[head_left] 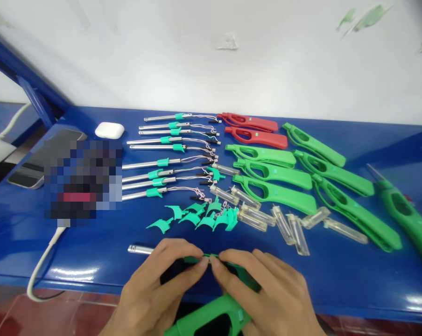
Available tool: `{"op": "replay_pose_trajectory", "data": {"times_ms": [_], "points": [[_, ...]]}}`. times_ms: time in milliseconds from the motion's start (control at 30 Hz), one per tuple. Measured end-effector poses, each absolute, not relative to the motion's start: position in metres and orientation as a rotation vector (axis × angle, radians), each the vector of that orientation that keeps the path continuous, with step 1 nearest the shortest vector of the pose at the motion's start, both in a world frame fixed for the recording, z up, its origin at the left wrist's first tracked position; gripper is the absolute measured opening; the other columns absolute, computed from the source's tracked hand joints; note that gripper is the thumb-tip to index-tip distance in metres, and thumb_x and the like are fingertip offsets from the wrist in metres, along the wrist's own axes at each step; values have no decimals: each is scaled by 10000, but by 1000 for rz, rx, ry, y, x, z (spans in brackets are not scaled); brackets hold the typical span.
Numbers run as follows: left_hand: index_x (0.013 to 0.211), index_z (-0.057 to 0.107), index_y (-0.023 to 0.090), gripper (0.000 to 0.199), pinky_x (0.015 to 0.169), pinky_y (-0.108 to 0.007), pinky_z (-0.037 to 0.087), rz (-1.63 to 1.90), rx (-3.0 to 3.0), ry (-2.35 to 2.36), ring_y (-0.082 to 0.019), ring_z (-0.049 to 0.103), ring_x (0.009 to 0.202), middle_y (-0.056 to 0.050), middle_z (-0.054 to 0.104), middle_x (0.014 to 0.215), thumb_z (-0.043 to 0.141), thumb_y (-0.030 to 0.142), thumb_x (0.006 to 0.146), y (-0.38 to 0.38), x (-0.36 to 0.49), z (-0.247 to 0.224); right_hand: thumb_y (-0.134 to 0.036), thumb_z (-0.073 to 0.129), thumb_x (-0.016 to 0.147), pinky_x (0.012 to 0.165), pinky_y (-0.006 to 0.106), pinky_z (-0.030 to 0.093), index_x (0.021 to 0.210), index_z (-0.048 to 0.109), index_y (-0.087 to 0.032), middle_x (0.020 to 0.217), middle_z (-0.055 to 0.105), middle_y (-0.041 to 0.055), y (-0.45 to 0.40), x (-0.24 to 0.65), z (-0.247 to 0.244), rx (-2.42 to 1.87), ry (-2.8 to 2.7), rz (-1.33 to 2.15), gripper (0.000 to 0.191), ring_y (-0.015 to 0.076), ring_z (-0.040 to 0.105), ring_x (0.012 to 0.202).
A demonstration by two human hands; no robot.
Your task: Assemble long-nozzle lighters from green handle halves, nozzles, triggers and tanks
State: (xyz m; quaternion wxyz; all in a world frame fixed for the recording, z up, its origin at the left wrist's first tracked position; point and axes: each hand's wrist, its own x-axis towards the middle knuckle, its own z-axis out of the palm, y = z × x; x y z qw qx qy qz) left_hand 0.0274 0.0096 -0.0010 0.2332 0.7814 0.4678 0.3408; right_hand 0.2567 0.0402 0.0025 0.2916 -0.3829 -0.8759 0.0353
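My left hand (162, 284) and my right hand (270, 284) meet at the table's front edge, thumbs and index fingertips pinched together on a dark green lighter casing (248, 278). A small pale piece shows between the fingertips, too small to name. From behind my left hand sticks out the slotted end of a metal lighter tube (139, 250); its other end is hidden. Below the hands is a brighter green lighter casing (211, 312) with a trigger opening, partly covered by my right hand. Teal plastic trigger pieces (206, 219) lie just beyond the fingers.
Metal tubes with wires (162, 140) lie in a row at left. Red lighter casings (256, 137), green ones (277, 179) and clear fuel tanks (256, 214) fill the right. A green lighter (407, 214), white earbud case (109, 130), phone (29, 172) and cable (39, 266) flank them.
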Motion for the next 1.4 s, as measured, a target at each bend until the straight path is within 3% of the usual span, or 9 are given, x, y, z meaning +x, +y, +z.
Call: {"op": "replay_pose_trajectory", "data": {"times_ms": [367,667,933,1133,1233,1400], "points": [[1446,604,169,511,1125,-282,495,742,2361,1243,-162,496,1326,-93,512,1390,457,-67,1017,7,17,5,-39,429,704,586,301,429,1087,746,-216,1026,782,4,40,257,3,-1022,-2334,97,528,156,629,668],[1289,701,187,417,1046,-180,543,782,2426,1317,-115,577,1221,-43,616,1274,482,-53,1027,9,20,-1,-28,423,732,594,308,418,1083,740,-236,997,783,-10,40,255,-1,-1023,-2321,54,517,157,631,676],[1406,640,183,471,1116,-217,516,765,2422,1294,-138,504,1304,-56,586,1312,471,-59,1038,7,22,-1,-26,421,731,583,309,397,1060,732,-237,1004,778,-10,38,254,-2,-1033,-2296,41,499,156,624,676],[1482,566,186,469,1144,-262,518,680,2388,1244,-156,475,1361,-77,570,1370,434,-1,1072,6,18,7,-45,449,689,609,308,464,1122,730,-225,1077,770,6,37,258,-2,-1033,-2381,129,547,166,636,707],[1453,585,191,482,1141,-245,515,688,2377,1247,-146,473,1364,-69,564,1380,407,-28,1063,6,19,6,-51,455,755,601,311,485,1121,740,-221,1062,777,11,36,258,-2,-1045,-2371,138,494,168,661,703],[1447,601,199,588,1094,-220,533,707,2443,1252,-139,515,1328,-69,580,1354,410,-117,989,9,17,3,-159,464,1035,557,301,497,1079,741,-258,917,780,-35,32,257,13,-1080,-2268,43,298,136,708,658]]}}
